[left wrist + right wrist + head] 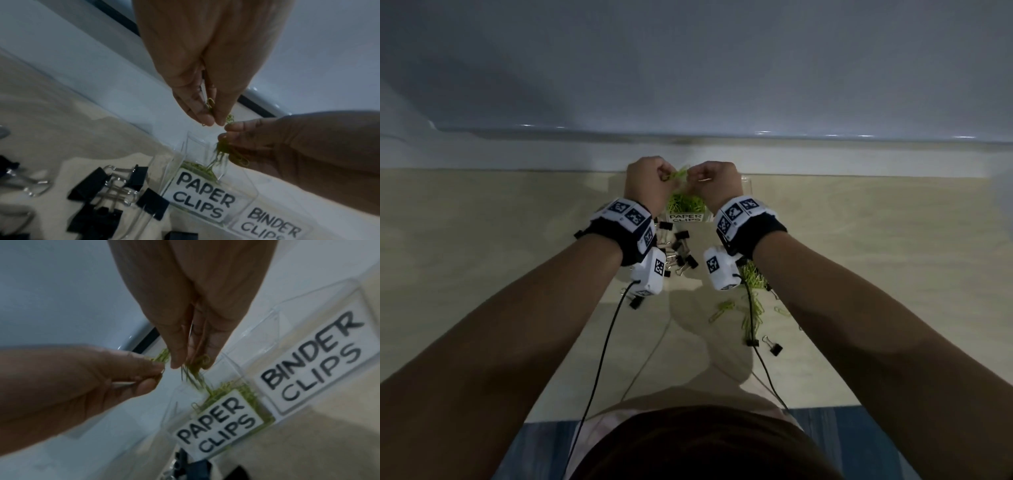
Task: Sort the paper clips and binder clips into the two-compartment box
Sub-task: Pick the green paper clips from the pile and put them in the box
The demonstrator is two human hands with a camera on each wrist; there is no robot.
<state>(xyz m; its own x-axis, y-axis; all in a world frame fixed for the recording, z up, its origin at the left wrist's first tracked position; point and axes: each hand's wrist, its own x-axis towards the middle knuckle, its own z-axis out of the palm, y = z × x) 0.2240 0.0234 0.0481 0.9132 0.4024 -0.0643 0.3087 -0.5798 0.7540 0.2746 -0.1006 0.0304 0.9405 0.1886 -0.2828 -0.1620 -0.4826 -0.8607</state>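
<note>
Both hands hover close together above the clear two-compartment box (pixel 747 185). My left hand (pixel 650 178) pinches a few green paper clips (pixel 210 104) between thumb and fingers. My right hand (pixel 714 181) pinches a tangled bunch of green paper clips (pixel 195 368) that dangles toward the compartment labelled PAPER CLIPS (pixel 202 194), which holds a heap of green clips (pixel 686 204). The compartment labelled BINDER CLIPS (pixel 312 350) looks bare inside. Black binder clips (pixel 681 255) lie in a pile on the table by my left wrist.
More green paper clips (pixel 753 298) are scattered on the beige table under my right wrist, with two black binder clips (pixel 774 346) nearer to me. A pale wall ledge (pixel 688 150) runs just behind the box. Cables (pixel 602 349) hang from both wrist cameras.
</note>
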